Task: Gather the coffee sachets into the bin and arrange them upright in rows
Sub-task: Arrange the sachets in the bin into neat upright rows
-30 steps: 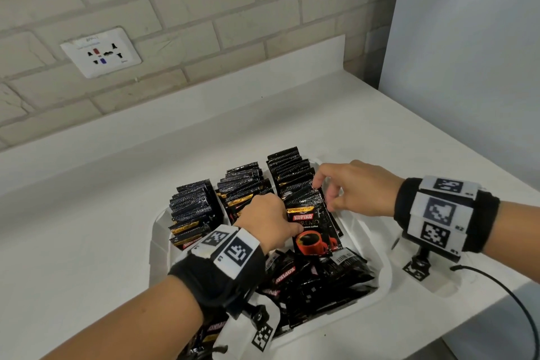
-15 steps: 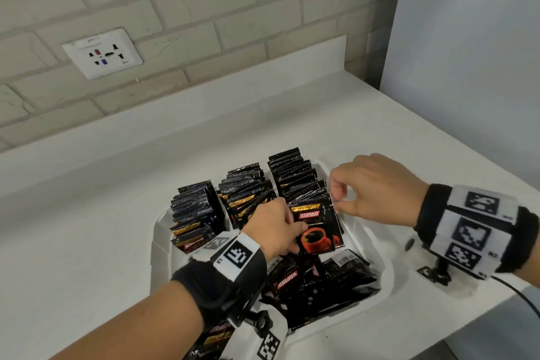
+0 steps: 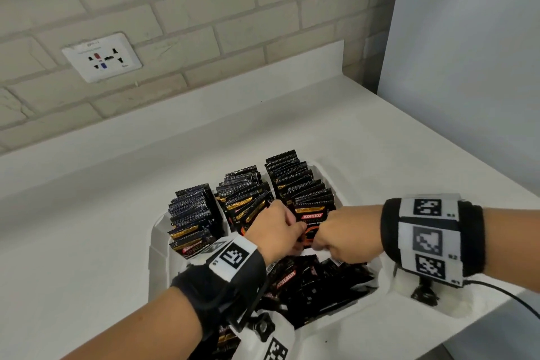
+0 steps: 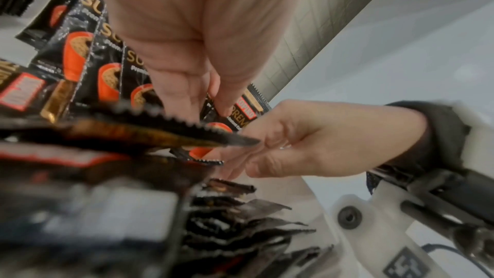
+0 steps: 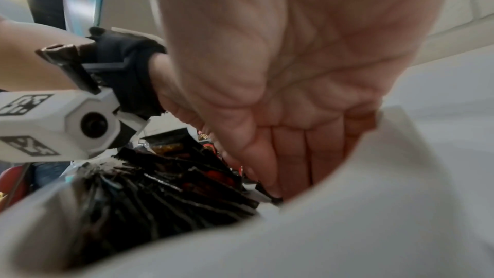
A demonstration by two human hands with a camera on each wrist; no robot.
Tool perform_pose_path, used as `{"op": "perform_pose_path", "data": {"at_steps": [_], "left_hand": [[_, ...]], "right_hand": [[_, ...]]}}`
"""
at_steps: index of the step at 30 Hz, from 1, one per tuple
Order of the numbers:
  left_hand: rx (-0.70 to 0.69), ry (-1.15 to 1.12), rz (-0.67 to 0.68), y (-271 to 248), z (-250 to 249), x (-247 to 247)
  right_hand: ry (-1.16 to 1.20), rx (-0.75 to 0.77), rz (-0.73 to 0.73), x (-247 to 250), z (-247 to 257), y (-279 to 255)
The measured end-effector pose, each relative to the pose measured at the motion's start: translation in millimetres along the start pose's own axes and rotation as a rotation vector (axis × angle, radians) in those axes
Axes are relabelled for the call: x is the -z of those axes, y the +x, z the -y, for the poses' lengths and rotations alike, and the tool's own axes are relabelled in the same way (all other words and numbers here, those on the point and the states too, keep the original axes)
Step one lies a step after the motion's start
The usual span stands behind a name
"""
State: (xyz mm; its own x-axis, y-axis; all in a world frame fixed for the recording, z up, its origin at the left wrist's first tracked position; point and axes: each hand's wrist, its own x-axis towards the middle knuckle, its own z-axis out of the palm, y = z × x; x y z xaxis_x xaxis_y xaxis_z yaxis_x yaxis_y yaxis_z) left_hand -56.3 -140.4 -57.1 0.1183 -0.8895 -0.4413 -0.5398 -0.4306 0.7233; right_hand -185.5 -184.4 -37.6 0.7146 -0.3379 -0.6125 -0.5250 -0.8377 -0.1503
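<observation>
1. Both hands meet over the white bin (image 3: 159, 245) at the front sachet (image 3: 312, 215) of its right-hand upright row. The left hand (image 3: 274, 232) pinches that sachet between thumb and fingers, as the left wrist view shows, holding it on end.

2. The right hand (image 3: 340, 238) has come down from the far edge of the row to the sachet's lower part, knuckles almost touching the left hand. Its fingers are curled downward beside the bin's right wall; whether they grip a sachet or only press one cannot be told from these views.

3. A second ago the right hand was at the top edges of the right-hand row, fingers picking at them; half a second ago it had lifted clear toward the bin's right rim. Now it is low, at the base of the row.

4. The left hand has barely shifted, staying on the front sachet throughout.

5. Three upright rows (image 3: 242, 184) stand in the bin's far half; a loose pile (image 3: 315, 286) of sachets still lies flat in its near half.

6. Reading: the front sachet is being seated upright, and the next pick probably comes from the loose pile. Most sorting appears done, but the pile remains.
</observation>
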Motion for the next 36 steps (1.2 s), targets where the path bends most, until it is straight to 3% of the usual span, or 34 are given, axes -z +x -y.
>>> {"op": "perform_pose_path", "data": {"at_steps": [4,10,21,28,33,36], "left_hand": [[-0.052,0.225,-0.062,1,1,3],[-0.031,0.388,-0.030,2,-5,3],[0.069,0.321,-0.005,11,-14,-8],[0.018,0.317,0.022,8,-14,8],[-0.052,0.340,0.079,-30,-20,39],[-0.120,0.343,0.000,-61,-18,62]], "right_hand": [[0.024,-0.042,-0.034,-2,-1,0],[0.095,-0.007,-0.058,-5,2,-3],[0.128,0.028,-0.118,-5,3,-15],[0.163,0.020,-0.238,3,-7,-34],[0.246,-0.010,-0.270,-1,-16,-53],[0.262,0.026,-0.265,-5,-17,-58]]}}
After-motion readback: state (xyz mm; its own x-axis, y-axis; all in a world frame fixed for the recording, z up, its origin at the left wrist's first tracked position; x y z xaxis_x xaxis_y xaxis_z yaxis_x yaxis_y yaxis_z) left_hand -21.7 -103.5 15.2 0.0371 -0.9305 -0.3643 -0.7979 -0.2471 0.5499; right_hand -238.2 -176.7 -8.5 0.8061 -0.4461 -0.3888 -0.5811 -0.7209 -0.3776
